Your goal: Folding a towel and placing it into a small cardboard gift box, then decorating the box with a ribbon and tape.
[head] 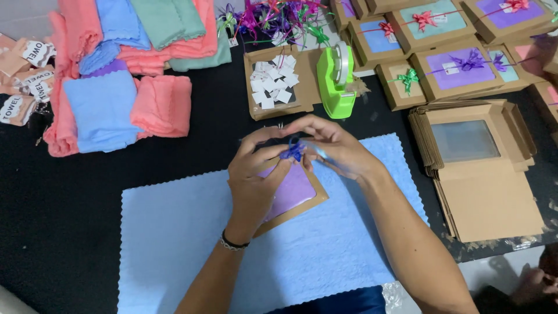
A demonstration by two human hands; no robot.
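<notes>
A windowed box (290, 195) lies on a spread towel (186, 238), tape dispenser (337, 78) behind.

Left hand (254, 177) is covering much of the kraft box (290, 195); its purple window is only partly showing; blue bow (294, 151) is half hidden behind fingers (325, 129) of both hands; right hand (337, 148) is blurring at the fingertips; gift boxes (459, 67) are running off the top and right edges; towel stack (139, 35) is getting cut off at top.

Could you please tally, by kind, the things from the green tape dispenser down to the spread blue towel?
Tape dispenser: 1
Tray of white tags: 1
Windowed box: 1
Blue bow: 1
Blue towel: 1
Total: 5
</notes>
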